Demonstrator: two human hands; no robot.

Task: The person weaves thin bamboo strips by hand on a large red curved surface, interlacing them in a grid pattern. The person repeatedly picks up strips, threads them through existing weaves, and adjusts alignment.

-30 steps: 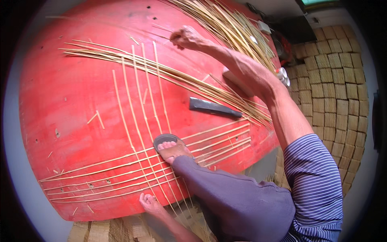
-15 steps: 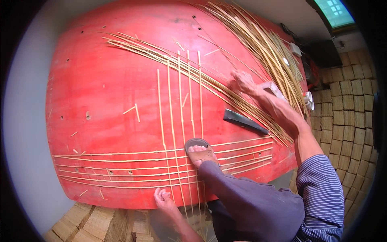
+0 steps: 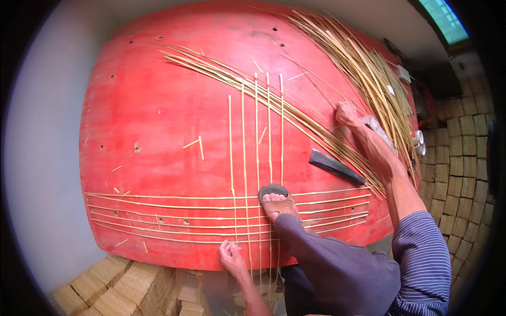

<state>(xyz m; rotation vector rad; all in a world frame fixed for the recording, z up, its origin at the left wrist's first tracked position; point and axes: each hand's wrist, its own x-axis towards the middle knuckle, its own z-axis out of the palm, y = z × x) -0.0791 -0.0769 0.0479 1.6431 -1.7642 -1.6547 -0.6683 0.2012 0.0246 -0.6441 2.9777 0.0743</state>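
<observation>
My left hand [image 3: 232,257] is at the board's front edge, by the lower end of an upright pale strip [image 3: 231,142]. Its fingers are loosely curled and apart, with nothing seen in them. On the right, my closed right hand [image 3: 348,115] rests over thin loose strips beside a diagonal bundle of bamboo-like strips [image 3: 237,79]. What its fingers hold is hidden. Several upright strips cross several sideways strips [image 3: 179,207]. My sandalled foot [image 3: 277,201] presses on the crossing. A broad dark blade with a handle [image 3: 337,167] lies below the bundle.
The red board [image 3: 142,105] bears short offcuts and has small holes. A larger pile of strips [image 3: 358,58] runs along its far right side. White cups [image 3: 418,141] stand at the right edge. Stacked woven-looking blocks [image 3: 132,287] lie at front left, and more [image 3: 458,168] at right.
The whole view has shifted, so the board appears further right. My right hand has moved a little rightward along the loose strips. My left hand and foot stay about where they were.
</observation>
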